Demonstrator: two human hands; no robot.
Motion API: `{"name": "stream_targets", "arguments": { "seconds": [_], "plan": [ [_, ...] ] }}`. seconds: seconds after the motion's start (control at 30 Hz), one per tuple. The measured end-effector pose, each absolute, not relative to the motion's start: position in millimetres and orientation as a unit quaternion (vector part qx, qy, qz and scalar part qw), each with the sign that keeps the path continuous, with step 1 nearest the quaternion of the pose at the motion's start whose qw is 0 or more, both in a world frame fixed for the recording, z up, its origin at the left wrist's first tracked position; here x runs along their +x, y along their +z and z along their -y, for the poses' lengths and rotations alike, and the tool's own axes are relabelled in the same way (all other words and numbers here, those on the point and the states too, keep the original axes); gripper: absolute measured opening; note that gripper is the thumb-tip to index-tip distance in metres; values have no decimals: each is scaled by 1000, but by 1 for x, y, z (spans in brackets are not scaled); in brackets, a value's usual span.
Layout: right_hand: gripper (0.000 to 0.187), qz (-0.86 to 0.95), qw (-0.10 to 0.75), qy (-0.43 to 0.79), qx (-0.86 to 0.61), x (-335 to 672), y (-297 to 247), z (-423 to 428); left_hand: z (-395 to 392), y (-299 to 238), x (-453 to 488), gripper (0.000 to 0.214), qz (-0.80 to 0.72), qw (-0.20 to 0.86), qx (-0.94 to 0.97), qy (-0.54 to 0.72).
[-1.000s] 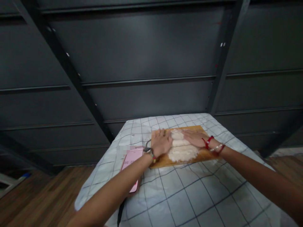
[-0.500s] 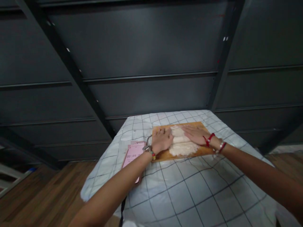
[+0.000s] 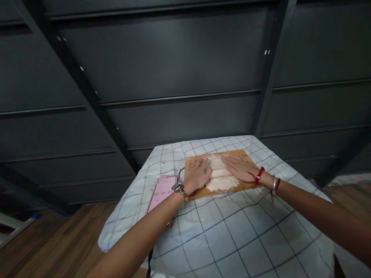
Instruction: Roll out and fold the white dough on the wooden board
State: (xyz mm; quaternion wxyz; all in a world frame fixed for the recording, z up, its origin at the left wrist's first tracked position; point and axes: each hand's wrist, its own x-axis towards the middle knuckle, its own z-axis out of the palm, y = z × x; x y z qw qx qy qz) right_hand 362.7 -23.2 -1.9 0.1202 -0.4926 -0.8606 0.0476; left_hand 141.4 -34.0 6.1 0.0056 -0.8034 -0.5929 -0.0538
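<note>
A pale roll of dough point(image 3: 219, 172) lies crosswise on a wooden board point(image 3: 240, 187), with white flour point(image 3: 222, 183) around it. Over its left end rests my left hand point(image 3: 198, 175), open, palm down, fingers stretched toward the far edge. My right hand point(image 3: 239, 168) lies flat over the right end, its fingers pointing inward to the left. Both ends of the roll are hidden beneath the hands, and its middle shows between them.
A pink phone point(image 3: 162, 193) showing a running timer lies left of the board, partly behind my left forearm. Board and phone rest on a table with a white checked cloth point(image 3: 226, 227). Dark panels point(image 3: 179, 119) stand behind it. Wooden floor point(image 3: 72, 239) shows at left.
Both hands stay flat over the dough, with only a slight shift of the fingers. My left thumb shows a little more apart from the fingers. The camera view has shifted slightly.
</note>
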Motion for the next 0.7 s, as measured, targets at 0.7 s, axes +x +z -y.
{"name": "stream_targets", "arguments": {
  "seconds": [0.7],
  "plan": [
    [61, 840, 109, 39, -531, 376, 18, 17, 15, 12, 146, 59, 623, -21, -780, -46]
  ]
}}
